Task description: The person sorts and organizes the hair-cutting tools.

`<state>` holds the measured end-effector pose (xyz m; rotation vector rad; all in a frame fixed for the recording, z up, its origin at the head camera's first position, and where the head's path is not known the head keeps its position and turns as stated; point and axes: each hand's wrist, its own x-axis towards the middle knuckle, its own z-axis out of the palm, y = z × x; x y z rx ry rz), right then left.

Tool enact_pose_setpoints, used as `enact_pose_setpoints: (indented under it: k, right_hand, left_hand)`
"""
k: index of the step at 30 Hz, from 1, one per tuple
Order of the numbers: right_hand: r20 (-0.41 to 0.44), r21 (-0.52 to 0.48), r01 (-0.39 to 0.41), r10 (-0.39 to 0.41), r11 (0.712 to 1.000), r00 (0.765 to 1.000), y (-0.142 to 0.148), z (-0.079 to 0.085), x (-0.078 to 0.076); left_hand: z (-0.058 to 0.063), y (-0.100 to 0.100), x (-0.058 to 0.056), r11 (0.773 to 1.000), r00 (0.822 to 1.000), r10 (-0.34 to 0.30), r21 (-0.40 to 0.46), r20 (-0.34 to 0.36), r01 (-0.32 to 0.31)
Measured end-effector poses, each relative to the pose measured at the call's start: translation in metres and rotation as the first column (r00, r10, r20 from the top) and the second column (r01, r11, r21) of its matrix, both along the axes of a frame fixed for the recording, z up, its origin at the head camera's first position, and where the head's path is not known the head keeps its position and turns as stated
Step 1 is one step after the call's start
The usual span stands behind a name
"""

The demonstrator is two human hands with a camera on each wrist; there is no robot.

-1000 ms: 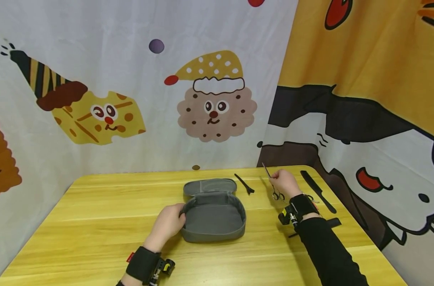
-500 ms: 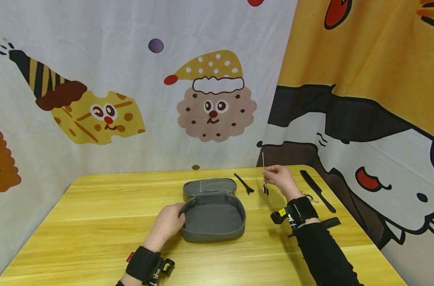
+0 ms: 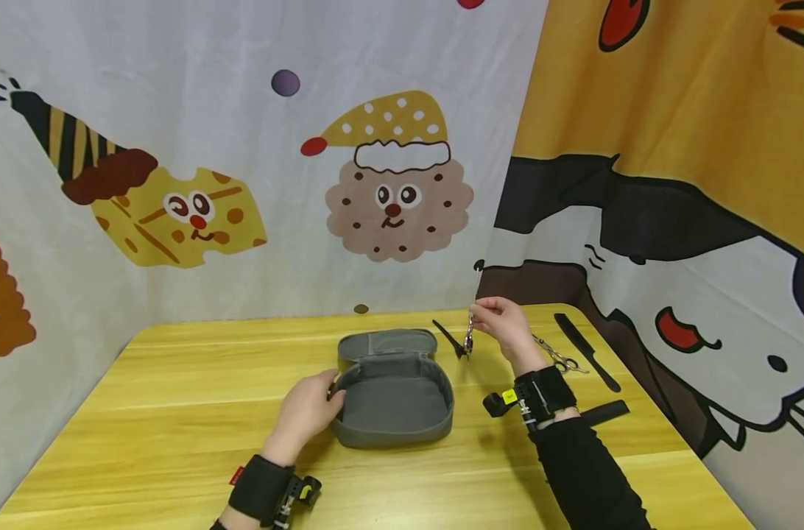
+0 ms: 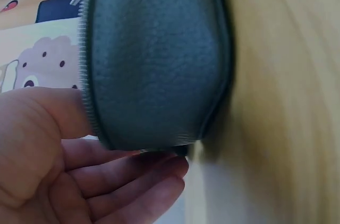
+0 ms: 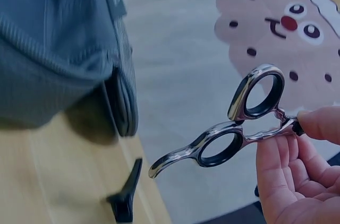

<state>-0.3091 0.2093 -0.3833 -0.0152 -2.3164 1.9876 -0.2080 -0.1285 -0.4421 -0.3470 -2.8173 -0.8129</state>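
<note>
My left hand [image 3: 307,407] holds the left edge of a grey zip case [image 3: 394,436], with the thumb over the rim. The case stands unzipped, its lid [image 3: 402,342] folded back, and its inside is bare. In the left wrist view the fingers curl by the case's corner [image 4: 154,65]. My right hand [image 3: 504,327] pinches a pair of hairdressing scissors [image 5: 194,152] between thumb and fingers, lifted above the table, blades up and finger rings down. Behind the scissors in the head view lies a black hair clip [image 3: 447,338].
At the right of the wooden table [image 3: 196,412] lie a second pair of scissors [image 3: 564,363], a black comb with a handle [image 3: 584,348] and another flat black piece [image 3: 607,413], partly hidden by my right sleeve. A printed curtain [image 3: 236,294] hangs behind the table.
My right hand has lifted the scissors off the table and carried them left towards the case, turning them upright. The second scissors have come into fuller view. My left hand has stayed at the case.
</note>
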Motion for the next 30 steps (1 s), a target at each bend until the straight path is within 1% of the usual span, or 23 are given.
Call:
enact_pose_setpoints:
  k: [3, 6, 8, 12, 14, 16, 19, 22, 24, 30]
  right_hand:
    - [-0.001, -0.044, -0.006, 0.006, 0.999, 1.0, -0.008, 0.003, 0.002]
    - [-0.001, -0.086, -0.018, 0.018, 0.996, 1.0, -0.016, 0.005, 0.005]
    - [-0.001, -0.109, -0.022, 0.022, 0.994, 1.0, -0.021, 0.006, 0.007]
    - [-0.003, -0.147, -0.031, 0.031, 0.989, 1.0, -0.034, 0.008, 0.012]
    - [-0.011, -0.159, -0.029, 0.028, 0.987, 1.0, -0.041, 0.008, 0.015]
    - [-0.026, -0.176, -0.029, 0.025, 0.984, 0.999, -0.048, 0.008, 0.018]
    - [-0.05, -0.213, -0.035, 0.025, 0.976, 0.998, -0.058, 0.007, 0.022]
    - [-0.073, -0.28, -0.054, 0.034, 0.958, 0.997, -0.069, 0.006, 0.025]
    - [-0.088, -0.304, -0.069, 0.044, 0.95, 0.995, -0.076, 0.007, 0.029]
    - [-0.115, -0.346, -0.105, 0.069, 0.932, 0.991, -0.096, 0.008, 0.041]
  left_hand:
    - [0.005, 0.001, 0.001, 1.0, 1.0, 0.009, 0.015, -0.017, -0.008]
    - [0.01, 0.003, 0.003, 1.0, 0.998, 0.006, 0.031, -0.064, -0.004]
    - [0.013, 0.005, 0.005, 0.999, 0.993, -0.002, 0.042, -0.119, 0.007]
    - [0.021, 0.012, 0.009, 0.996, 0.972, -0.019, 0.077, -0.233, 0.038]
    - [0.023, 0.016, 0.011, 0.994, 0.961, -0.022, 0.096, -0.276, 0.05]
    - [0.025, 0.02, 0.013, 0.991, 0.954, -0.019, 0.118, -0.299, 0.057]
    - [0.026, 0.025, 0.015, 0.987, 0.95, -0.008, 0.152, -0.311, 0.058]
    - [0.026, 0.029, 0.016, 0.982, 0.944, 0.004, 0.182, -0.329, 0.06]
    - [0.025, 0.031, 0.017, 0.979, 0.936, 0.009, 0.194, -0.352, 0.063]
    - [0.024, 0.035, 0.017, 0.972, 0.9, 0.004, 0.213, -0.435, 0.099]
